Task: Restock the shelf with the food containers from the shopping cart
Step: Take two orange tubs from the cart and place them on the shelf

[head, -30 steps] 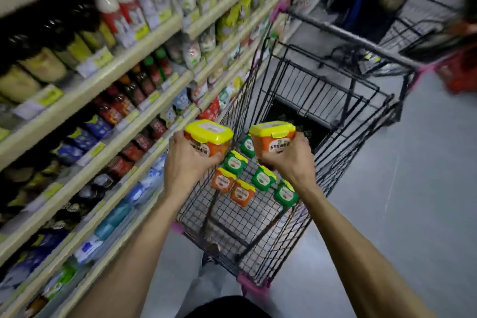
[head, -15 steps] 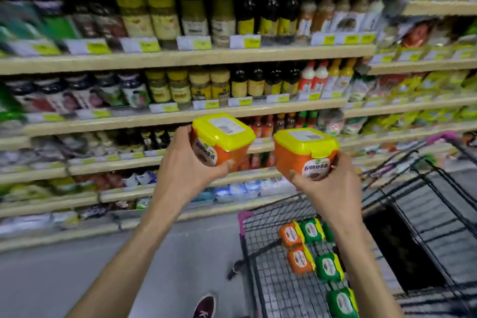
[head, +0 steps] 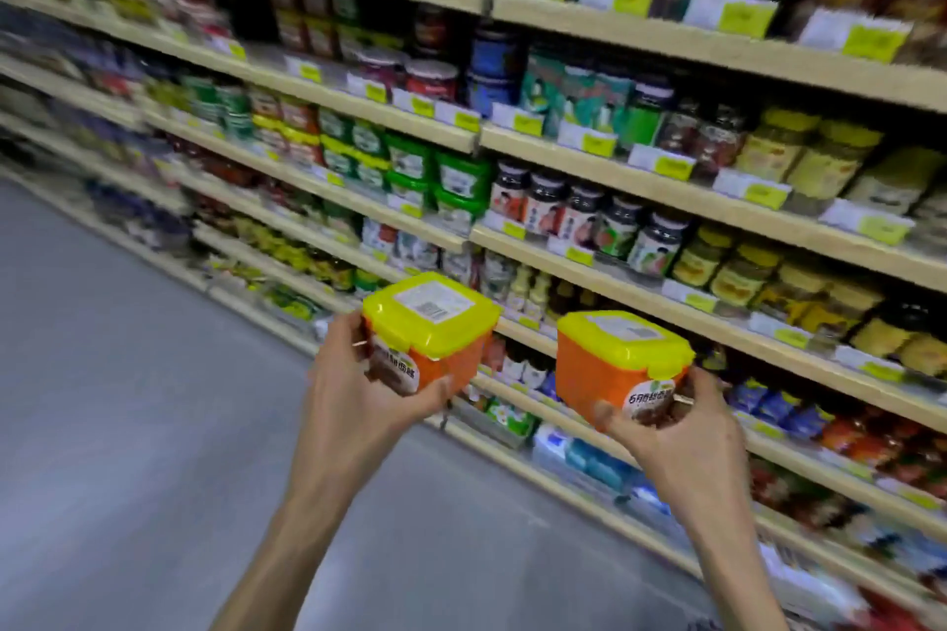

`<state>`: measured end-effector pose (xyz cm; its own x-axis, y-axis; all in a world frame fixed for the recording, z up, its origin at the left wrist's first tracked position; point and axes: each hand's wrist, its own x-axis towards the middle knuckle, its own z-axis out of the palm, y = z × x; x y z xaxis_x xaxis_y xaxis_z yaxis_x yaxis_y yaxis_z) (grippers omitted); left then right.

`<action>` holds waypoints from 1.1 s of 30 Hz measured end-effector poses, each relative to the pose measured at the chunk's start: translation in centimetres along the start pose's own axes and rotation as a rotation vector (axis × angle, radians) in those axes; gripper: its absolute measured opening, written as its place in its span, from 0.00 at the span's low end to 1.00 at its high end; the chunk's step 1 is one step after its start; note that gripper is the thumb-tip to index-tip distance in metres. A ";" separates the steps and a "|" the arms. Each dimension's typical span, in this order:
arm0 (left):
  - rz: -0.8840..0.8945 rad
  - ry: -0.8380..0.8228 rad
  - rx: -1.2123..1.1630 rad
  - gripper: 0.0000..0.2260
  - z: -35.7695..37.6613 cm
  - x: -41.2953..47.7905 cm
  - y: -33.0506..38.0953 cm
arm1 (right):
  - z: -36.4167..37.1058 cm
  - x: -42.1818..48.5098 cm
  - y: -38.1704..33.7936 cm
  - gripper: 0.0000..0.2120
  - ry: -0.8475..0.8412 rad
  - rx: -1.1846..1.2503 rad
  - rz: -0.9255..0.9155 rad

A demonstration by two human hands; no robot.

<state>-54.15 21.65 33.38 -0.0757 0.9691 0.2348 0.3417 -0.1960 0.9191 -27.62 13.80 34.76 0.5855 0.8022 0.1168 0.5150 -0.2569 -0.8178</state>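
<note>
Each hand, left hand (head: 358,400) and right hand (head: 681,430), grasps one orange tub (head: 435,354); the person should keep them level and find the matching shelf (head: 389,215) row.

head cam; single view; worn; faces forward-down, tilted; shelves (head: 707,192) close, ahead and right

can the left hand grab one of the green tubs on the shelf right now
Probably not: the left hand grips an orange container, so it is full, though nothing blocks the way to the green tubs.
</note>
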 end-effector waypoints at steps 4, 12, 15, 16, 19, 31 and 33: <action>-0.038 0.107 0.028 0.40 -8.4 4.2 -3.4 | 9.0 0.2 -7.3 0.32 -0.075 0.023 -0.070; -0.075 0.244 0.063 0.40 -20.6 9.7 -9.2 | 24.8 0.2 -16.4 0.39 -0.182 0.067 -0.141; -0.081 0.280 0.072 0.41 -23.5 12.5 -10.8 | 29.2 0.7 -19.2 0.38 -0.223 0.086 -0.171; -0.089 0.291 0.072 0.41 -24.4 13.6 -11.3 | 30.5 1.0 -20.2 0.38 -0.230 0.095 -0.185; -0.109 0.321 0.070 0.40 -26.5 17.3 -12.7 | 34.3 2.3 -22.7 0.34 -0.260 0.098 -0.210; -0.133 0.238 0.115 0.39 -31.4 37.6 -20.2 | 52.3 11.8 -32.6 0.32 -0.307 0.204 -0.145; -0.134 0.220 0.109 0.40 -32.2 41.7 -21.5 | 55.3 14.1 -34.8 0.33 -0.295 0.207 -0.147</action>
<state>-94.86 61.41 33.60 -0.3251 0.9269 0.1874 0.4131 -0.0391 0.9099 -71.92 63.89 33.68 0.2942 0.9506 0.0991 0.4255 -0.0374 -0.9042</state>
